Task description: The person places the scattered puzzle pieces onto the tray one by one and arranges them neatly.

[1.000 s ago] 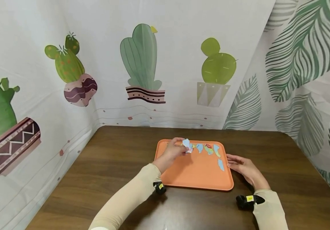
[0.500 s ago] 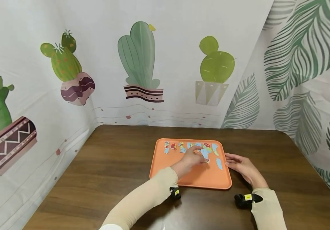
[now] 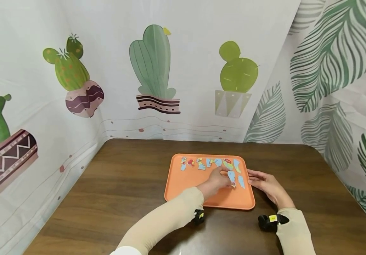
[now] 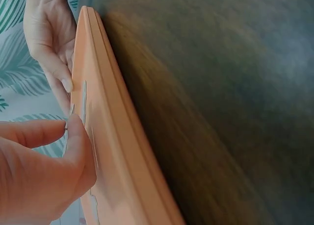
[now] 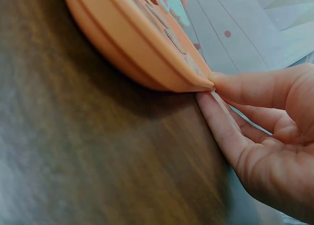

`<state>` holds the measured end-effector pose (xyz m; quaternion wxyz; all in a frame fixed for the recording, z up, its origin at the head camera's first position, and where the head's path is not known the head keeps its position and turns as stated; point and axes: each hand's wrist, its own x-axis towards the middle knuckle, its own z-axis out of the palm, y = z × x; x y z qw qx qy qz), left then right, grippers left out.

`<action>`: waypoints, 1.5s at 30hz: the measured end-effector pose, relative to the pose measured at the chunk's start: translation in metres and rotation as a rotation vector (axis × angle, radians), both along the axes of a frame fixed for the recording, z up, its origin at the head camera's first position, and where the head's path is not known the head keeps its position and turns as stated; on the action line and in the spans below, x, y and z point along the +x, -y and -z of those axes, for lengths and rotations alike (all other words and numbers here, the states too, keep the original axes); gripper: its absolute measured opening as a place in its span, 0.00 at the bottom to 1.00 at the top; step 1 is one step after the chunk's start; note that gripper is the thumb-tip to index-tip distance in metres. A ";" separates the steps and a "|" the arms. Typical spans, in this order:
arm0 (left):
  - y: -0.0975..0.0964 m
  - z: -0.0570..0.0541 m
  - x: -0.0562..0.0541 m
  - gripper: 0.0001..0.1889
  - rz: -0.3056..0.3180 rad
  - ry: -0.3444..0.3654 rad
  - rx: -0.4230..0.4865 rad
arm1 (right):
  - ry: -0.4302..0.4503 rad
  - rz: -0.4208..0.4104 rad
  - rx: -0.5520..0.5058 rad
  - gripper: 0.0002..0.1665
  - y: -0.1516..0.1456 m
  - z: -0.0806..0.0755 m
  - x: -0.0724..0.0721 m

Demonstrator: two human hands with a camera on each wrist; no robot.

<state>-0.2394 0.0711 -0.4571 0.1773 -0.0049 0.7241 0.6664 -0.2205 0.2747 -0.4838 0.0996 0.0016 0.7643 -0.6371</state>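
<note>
A light-blue puzzle piece [image 3: 231, 176] with a colourful lower end is pinched between the thumb and finger of my left hand [image 3: 216, 180], above the right part of an orange tray [image 3: 186, 187]. In the left wrist view the pinched piece is seen nearly edge-on, held by the left hand [image 4: 44, 171]. My right hand [image 3: 270, 187] is at the tray's right edge. The right wrist view has the right hand [image 5: 270, 122] gripping the tray's rim [image 5: 132, 43], thumb on one side and a finger on the other.
Several puzzle pieces lie in a row along the tray's far side, among them a red one [image 3: 190, 163]. Another blue piece [image 3: 241, 182] lies near the right rim. The tray rests on a brown wooden table [image 3: 122, 177], with a cactus-printed cloth [image 3: 195, 71] behind it.
My left hand has carried the pinched puzzle piece rightwards and nearer across the tray, uncovering the pieces at the far left. The right hand has stayed at the tray's edge.
</note>
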 end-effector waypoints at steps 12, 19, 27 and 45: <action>-0.001 -0.002 -0.001 0.30 0.032 0.026 -0.046 | -0.004 0.009 0.013 0.37 -0.003 0.000 -0.001; -0.002 -0.001 -0.002 0.35 0.050 0.018 -0.097 | -0.015 0.007 0.026 0.37 -0.002 0.000 0.000; -0.001 0.000 -0.001 0.36 0.064 0.004 -0.152 | -0.021 0.004 0.040 0.37 -0.002 0.001 0.000; 0.001 -0.001 0.001 0.33 0.082 -0.096 -0.318 | -0.019 -0.003 0.023 0.37 -0.002 0.001 -0.001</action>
